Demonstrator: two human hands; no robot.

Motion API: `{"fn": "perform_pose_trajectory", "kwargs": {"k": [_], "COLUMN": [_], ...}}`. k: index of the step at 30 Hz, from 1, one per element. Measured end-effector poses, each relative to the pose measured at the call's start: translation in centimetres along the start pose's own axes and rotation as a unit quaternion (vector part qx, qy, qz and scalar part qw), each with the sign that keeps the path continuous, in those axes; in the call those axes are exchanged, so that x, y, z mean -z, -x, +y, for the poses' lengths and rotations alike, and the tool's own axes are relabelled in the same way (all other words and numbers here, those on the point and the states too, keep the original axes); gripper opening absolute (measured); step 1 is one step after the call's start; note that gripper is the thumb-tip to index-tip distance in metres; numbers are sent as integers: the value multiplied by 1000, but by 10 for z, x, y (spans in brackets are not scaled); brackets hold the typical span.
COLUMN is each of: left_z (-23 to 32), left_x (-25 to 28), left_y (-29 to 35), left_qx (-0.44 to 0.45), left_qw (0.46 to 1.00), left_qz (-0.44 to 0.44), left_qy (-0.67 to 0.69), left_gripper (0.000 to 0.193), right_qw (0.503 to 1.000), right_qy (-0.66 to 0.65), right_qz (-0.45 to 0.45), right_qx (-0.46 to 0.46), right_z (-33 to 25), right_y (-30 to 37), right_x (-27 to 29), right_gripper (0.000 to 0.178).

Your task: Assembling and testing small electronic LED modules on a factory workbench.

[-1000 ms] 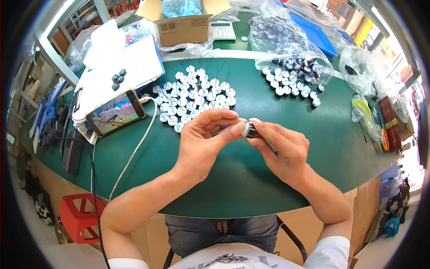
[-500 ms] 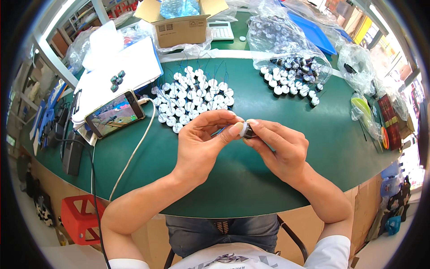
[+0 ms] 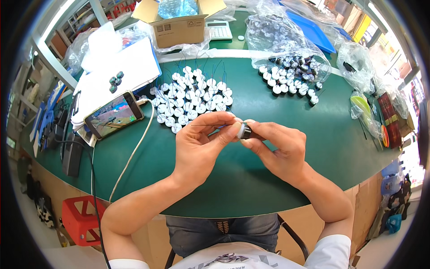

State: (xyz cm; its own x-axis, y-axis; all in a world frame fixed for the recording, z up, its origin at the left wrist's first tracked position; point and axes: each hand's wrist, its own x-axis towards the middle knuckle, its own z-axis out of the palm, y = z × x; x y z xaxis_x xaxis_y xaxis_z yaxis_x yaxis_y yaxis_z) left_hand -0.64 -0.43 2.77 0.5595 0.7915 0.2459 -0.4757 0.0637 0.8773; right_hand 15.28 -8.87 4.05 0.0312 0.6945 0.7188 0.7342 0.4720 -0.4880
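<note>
Over the middle of the green table, both hands meet at a small round part (image 3: pixel 245 131) with a black body and a white face. My right hand (image 3: pixel 280 145) pinches its black side between thumb and fingers. My left hand (image 3: pixel 199 145) is closed at its white side, thumb against the fingertips; thin dark wires show by those fingers. Just beyond the left hand lies a group of similar white-faced parts (image 3: pixel 190 96) with dark wires sticking up. More such parts without visible wires (image 3: pixel 291 80) spill from a clear plastic bag (image 3: pixel 268 38) at the far right.
A phone (image 3: pixel 114 115) with a white cable (image 3: pixel 136 150) leans at left beside white papers (image 3: pixel 130 62) bearing several small dark-green pieces. Behind stand a cardboard box (image 3: pixel 179 33), a calculator (image 3: pixel 219 30) and a blue tray (image 3: pixel 311 31). A red stool (image 3: pixel 80 219) is at lower left.
The part has turned slightly in the fingers, showing more of its black side. Both hands have otherwise barely moved, and the piles look the same.
</note>
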Motion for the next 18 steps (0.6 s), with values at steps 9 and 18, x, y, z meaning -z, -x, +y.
{"fn": "perform_pose_trajectory", "kwargs": {"k": [9,18], "left_z": [-2,-1], "left_x": [1,0], "left_y": [-2,0], "left_qx": [29,38], "left_qw": [999,999], "left_qz": [-10,2], "left_qy": [33,31], "left_gripper": [19,19], "right_qw": [999,1000], "right_qy": [-30,-1], "right_qz": [19,17], "right_qx": [-20,3], "right_z": [4,1], "right_y": [1,2], "right_x": [-3,-3], "right_gripper": [30,30]}}
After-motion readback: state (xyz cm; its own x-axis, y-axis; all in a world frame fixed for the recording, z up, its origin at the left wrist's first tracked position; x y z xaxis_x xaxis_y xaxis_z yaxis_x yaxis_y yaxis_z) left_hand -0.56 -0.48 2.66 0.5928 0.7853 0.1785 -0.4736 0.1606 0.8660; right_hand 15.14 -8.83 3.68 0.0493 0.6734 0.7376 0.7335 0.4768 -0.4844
